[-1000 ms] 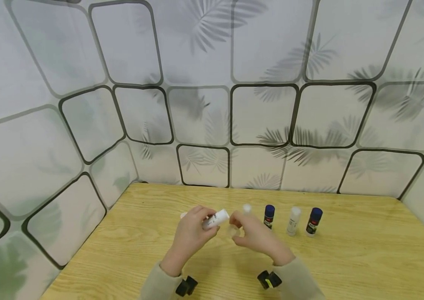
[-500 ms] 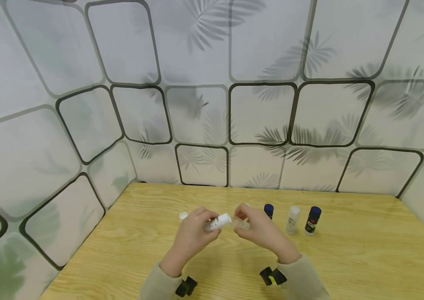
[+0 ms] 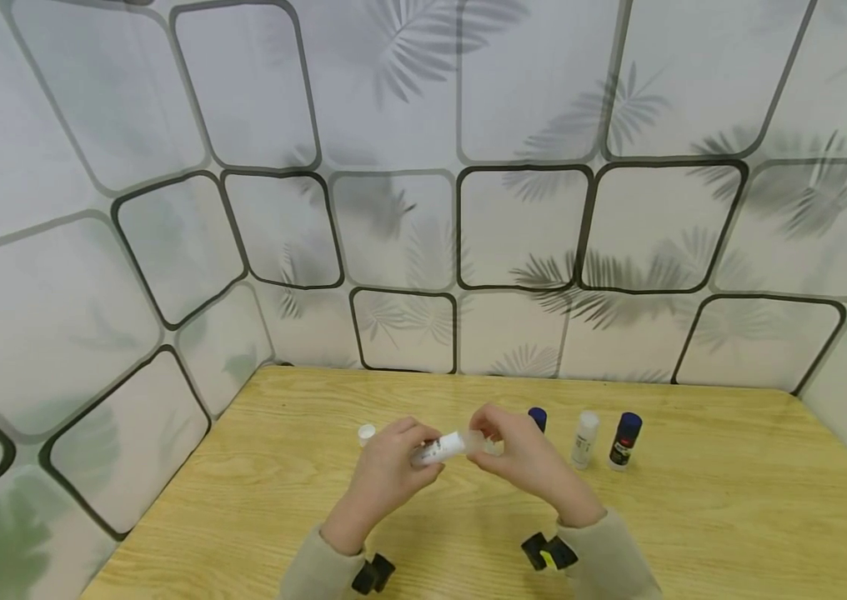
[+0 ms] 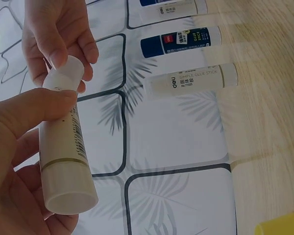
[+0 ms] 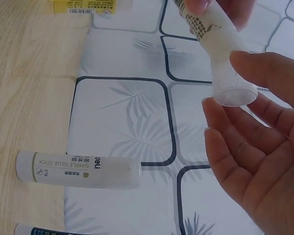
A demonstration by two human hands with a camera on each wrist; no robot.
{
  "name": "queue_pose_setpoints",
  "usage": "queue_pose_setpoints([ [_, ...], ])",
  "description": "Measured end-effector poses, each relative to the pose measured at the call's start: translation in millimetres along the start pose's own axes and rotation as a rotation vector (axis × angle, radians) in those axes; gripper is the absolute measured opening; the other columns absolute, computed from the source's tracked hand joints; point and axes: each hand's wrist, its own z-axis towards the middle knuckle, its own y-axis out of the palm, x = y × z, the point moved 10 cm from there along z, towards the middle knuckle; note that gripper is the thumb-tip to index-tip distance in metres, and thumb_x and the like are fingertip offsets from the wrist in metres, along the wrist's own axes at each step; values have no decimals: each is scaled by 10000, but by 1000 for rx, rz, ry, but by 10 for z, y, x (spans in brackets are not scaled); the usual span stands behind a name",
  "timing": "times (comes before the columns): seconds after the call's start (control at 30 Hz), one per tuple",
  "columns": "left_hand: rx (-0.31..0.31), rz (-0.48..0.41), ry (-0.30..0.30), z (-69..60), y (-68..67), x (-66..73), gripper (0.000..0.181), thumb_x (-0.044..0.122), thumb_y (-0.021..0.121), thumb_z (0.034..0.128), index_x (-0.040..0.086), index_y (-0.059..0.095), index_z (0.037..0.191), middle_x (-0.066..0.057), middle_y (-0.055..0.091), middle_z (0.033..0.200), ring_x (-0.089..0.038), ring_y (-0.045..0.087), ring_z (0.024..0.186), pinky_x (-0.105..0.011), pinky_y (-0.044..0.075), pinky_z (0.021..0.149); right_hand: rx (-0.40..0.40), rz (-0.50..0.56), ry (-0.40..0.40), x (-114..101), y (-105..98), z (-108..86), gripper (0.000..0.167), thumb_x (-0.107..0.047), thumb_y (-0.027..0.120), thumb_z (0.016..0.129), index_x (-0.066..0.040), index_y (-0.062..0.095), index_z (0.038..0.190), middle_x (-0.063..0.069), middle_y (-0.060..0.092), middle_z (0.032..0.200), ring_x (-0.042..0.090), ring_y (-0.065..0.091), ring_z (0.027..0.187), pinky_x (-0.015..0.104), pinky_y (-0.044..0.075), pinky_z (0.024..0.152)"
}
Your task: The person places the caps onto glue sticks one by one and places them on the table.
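In the head view my left hand (image 3: 386, 475) grips a white glue stick (image 3: 440, 450), tilted so its upper end points right. My right hand (image 3: 524, 458) pinches a translucent cap (image 5: 234, 88) with ribbed sides, between thumb and fingers. Cap and glue stick meet end to end; how far the cap is pushed on cannot be told. The left wrist view has the glue stick's base nearest the camera, the left thumb lying along its barrel. Part of the barrel is hidden by the left fingers.
To the right on the wooden table (image 3: 731, 483) stand a white glue stick (image 3: 584, 439), a navy-capped one (image 3: 624, 442) and another navy cap (image 3: 538, 417). Another white glue stick (image 5: 81, 170) is near the right hand. A small white round top (image 3: 367, 432) shows behind the left hand.
A gap lay between cap and glue stick earlier; now they meet. The glue stick has swung a little flatter and right. My right hand has shifted slightly right.
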Motion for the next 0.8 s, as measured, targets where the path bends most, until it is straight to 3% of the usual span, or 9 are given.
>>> queue_pose_setpoints([
  [0.57,-9,-4,15,1,16,23,270,181,760,684,107,660,924,32,570,822,-83,510,699,-214,444,597,14,44,-25,-28,-62,-14,211,-99,689,762,-105,602,954,-22,594,924,168,571,824,282,472,718],
  [0.8,-10,-3,23,1,19,30,263,163,763,682,95,658,914,25,569,814,-94,513,693,-220,441,594,20,38,-35,-35,-72,-19,217,-102,689,762,-105,610,964,-26,595,934,134,566,827,277,472,720],
])
